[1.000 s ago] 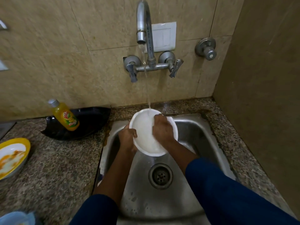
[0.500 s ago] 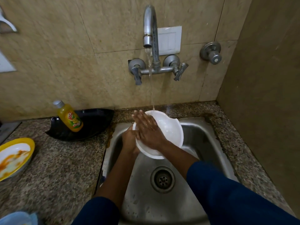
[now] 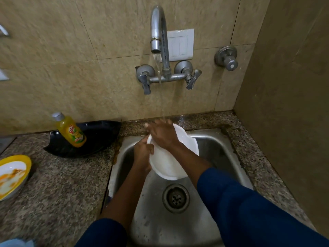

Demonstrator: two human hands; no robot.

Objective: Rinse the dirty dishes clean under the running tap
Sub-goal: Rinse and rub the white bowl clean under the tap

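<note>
A white plate [image 3: 169,163] is held tilted over the steel sink [image 3: 219,148], under the stream from the wall tap [image 3: 157,29]. My left hand [image 3: 143,154] grips the plate's left rim. My right hand [image 3: 162,134] lies flat on the plate's upper part with its fingers spread, and the water lands on its fingers. A dirty yellow-rimmed plate [image 3: 12,175] with orange smears sits on the counter at the far left.
A yellow dish-soap bottle [image 3: 71,131] leans in a black leaf-shaped tray [image 3: 99,138] on the granite counter [image 3: 58,193]. The sink drain [image 3: 175,197] lies below the plate. A side wall stands close on the right. Something light blue [image 3: 16,243] shows at the bottom left corner.
My right hand has slid from the plate's right part up and left across its face, fingers opening out flat under the stream. The left hand has kept its hold on the rim.
</note>
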